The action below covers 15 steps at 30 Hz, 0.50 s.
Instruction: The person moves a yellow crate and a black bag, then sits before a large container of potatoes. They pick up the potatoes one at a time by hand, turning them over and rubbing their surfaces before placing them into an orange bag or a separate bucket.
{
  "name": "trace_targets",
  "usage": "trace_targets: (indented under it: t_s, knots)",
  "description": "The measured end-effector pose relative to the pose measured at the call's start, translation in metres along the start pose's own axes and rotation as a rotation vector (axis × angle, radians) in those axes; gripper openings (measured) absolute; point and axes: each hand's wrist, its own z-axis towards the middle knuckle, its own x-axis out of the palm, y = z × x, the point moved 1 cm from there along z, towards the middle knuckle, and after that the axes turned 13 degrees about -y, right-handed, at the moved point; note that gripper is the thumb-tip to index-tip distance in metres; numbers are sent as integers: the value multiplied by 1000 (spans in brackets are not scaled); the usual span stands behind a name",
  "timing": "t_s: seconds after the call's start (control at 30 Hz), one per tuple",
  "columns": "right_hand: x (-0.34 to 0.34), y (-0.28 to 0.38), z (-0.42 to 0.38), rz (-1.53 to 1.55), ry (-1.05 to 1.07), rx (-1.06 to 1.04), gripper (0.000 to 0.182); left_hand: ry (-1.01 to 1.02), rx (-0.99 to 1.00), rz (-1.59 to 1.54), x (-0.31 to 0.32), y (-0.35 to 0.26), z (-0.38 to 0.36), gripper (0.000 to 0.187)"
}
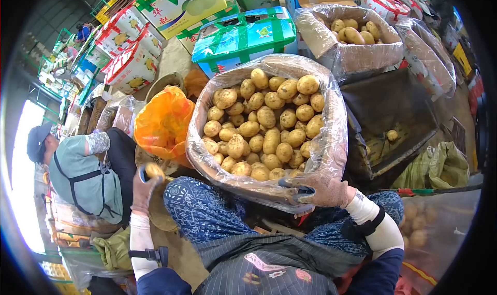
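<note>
A plastic-lined carton (337,134) full of potatoes (266,117) stands in front of my knees. My left hand (146,187), in a dirty glove, is closed on a single potato (154,170), left of the carton and below the orange bag (164,121). At the carton's near right edge is my right hand (323,190), also gloved, with its thumb and fingers apart and pointing left over the plastic. No potato shows in it.
A dark crate (393,113) with a few potatoes lies to the right. Behind it stands another potato carton (362,56). A blue box (243,41) is at the back. A co-worker (85,168) sits at the left. Green sacks (440,165) lie at the right.
</note>
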Motion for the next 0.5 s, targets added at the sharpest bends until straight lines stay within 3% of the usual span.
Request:
trace_targets:
  t_s: [0.03, 0.1, 0.17, 0.2, 0.27, 0.3, 0.37, 0.43, 0.5]
  knots:
    - [0, -2, -1, -28, 61, 36, 47, 0, -207, 30, -3, 49, -10, 46]
    - [3, -6, -5, -33, -21, -9, 42, 73, -228, 378, -8, 124, -31, 45]
    - [1, -7, -5, -96, -67, 208, 40, -9, -313, 419, -6, 156, -37, 42]
    - [-4, -1, 0, -97, -68, 207, 40, -113, -212, 279, -3, 160, -28, 39]
    - [-14, 11, 10, 276, 127, 616, 39, -99, -197, 185, 9, 63, 2, 34]
    - [-8, 8, 9, 277, 133, 614, 39, -177, 26, 224, 17, 38, 17, 30]
    - [4, 1, 7, 195, -213, 88, 40, -118, 195, 193, 47, -77, 33, 31]
    - [4, 1, 8, 110, -249, 15, 42, 15, 353, 229, 90, -129, 45, 32]
    - [9, -10, 10, 164, -267, 110, 43, 288, 401, 372, 142, -162, 46, 38]
